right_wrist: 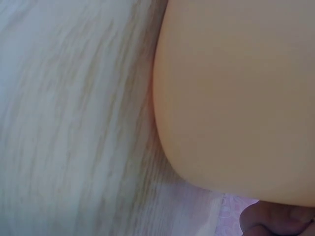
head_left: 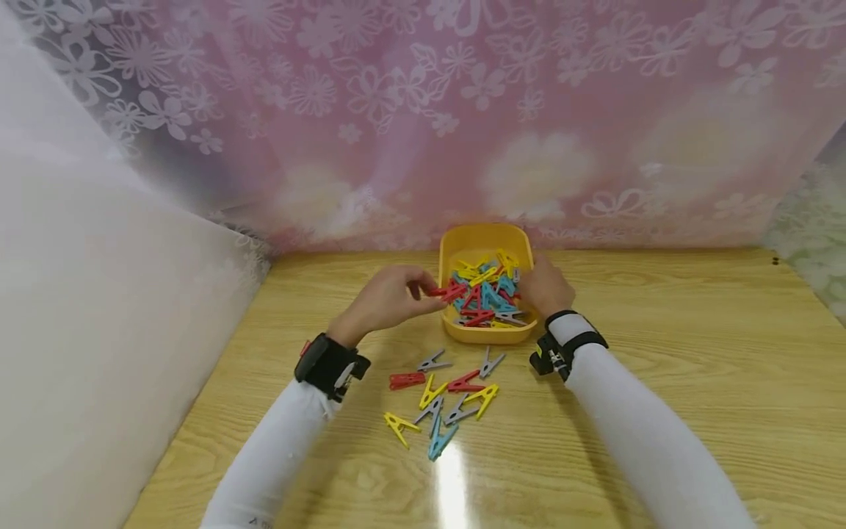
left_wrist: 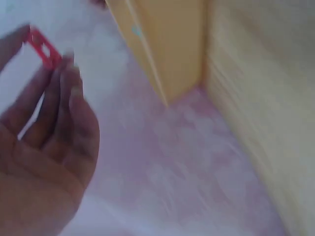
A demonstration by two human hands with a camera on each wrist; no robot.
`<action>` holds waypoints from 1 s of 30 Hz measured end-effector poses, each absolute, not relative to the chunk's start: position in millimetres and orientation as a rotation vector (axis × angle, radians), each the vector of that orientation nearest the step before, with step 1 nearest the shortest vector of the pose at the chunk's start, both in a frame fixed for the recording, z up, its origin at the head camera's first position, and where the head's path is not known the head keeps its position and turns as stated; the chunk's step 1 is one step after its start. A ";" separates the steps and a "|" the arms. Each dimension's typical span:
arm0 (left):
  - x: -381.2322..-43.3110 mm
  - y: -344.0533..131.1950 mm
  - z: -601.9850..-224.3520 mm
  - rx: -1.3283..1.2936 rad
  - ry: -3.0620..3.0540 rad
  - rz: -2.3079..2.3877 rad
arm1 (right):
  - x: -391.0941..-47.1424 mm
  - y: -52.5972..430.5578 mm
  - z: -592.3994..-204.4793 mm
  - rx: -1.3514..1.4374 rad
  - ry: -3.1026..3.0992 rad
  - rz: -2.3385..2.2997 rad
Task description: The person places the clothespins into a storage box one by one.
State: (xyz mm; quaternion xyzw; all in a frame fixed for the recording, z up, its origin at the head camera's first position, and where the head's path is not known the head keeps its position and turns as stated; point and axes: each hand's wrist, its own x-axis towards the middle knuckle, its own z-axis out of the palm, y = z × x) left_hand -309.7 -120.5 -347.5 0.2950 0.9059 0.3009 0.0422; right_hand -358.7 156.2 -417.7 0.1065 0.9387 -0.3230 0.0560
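My left hand pinches a red clothespin by its end, over the left rim of a yellow plastic bin. In the left wrist view the red clothespin sits between thumb and fingertips, beside the bin. Around the bin's right rim my right hand is curled; some of its fingers are hidden. The right wrist view shows the bin's outer wall and curled fingers at its far edge. Red, blue, yellow and grey clothespins fill the bin's bottom in a jumble.
Several loose clothespins lie on the wooden table in front of the bin, among them a blue one and a yellow one. Behind the table hangs a pink floral curtain; a white sheet borders the left.
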 end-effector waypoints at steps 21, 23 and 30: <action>-336.6 -117.3 -383.1 0.764 2.886 0.997 | -358.9 155.3 -418.5 0.315 2.854 -0.953; -332.7 -129.4 -387.9 0.762 2.819 0.986 | -359.2 155.7 -418.9 0.318 2.857 -0.949; -317.0 -173.8 -408.1 0.780 2.529 0.926 | -360.1 155.0 -420.2 0.319 2.859 -0.931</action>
